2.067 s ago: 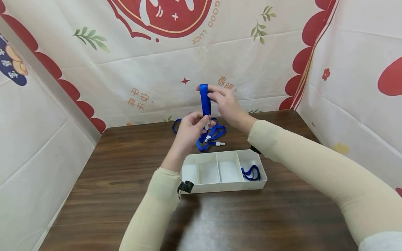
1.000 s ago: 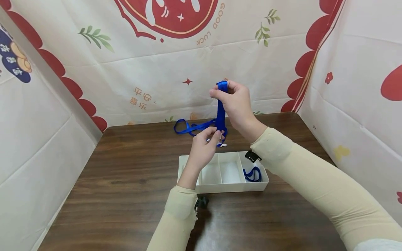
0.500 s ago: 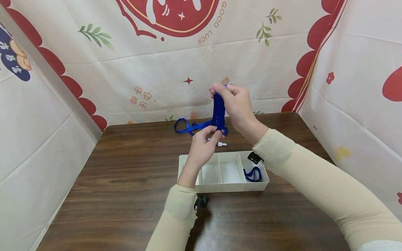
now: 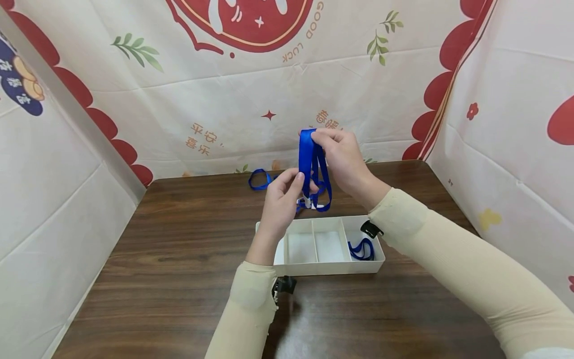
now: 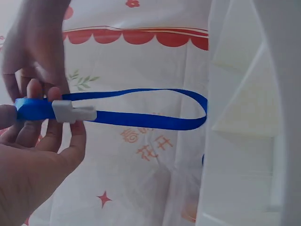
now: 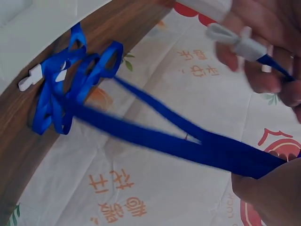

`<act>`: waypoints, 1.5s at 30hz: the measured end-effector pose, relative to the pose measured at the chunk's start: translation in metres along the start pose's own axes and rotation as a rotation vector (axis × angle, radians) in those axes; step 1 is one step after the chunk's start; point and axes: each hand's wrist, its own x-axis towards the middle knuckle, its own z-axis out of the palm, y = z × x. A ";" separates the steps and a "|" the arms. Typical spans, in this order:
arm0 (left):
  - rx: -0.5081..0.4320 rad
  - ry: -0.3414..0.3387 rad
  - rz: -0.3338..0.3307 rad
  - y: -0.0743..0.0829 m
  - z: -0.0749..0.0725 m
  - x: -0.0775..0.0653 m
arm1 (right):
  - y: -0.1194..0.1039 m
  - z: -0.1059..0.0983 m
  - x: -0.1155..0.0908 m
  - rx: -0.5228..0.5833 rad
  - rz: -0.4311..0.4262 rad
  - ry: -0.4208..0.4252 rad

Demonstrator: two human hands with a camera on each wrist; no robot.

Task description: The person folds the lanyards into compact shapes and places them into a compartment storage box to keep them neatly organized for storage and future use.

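Observation:
A blue lanyard [image 4: 306, 149] is held up between both hands above the back of the table. My right hand [image 4: 347, 159] pinches its folded top, and a loose loop hangs down below. Lower on the strap, my left hand [image 4: 280, 199] pinches it with thumb and fingers. The lanyard's white plastic clip [image 5: 73, 112] lies against the left fingers in the left wrist view. Behind the hands, more blue lanyards [image 6: 61, 89] lie tangled on the table with a white clip [image 6: 31, 79]. A coiled blue lanyard [image 4: 361, 249] sits in the box's rightmost compartment.
A white divided box [image 4: 323, 269] stands on the brown wooden table [image 4: 179, 269] in front of the hands, partly behind the left forearm. Printed cloth walls [image 4: 215, 109] rise at the back and both sides.
Both hands have moved right from their earliest position with the lanyard. The right hand has folded the strap over at the top, and a loop now hangs lower on the right.

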 end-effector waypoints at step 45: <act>-0.083 -0.079 -0.097 0.011 -0.005 0.012 | 0.008 -0.002 0.000 0.106 -0.006 -0.123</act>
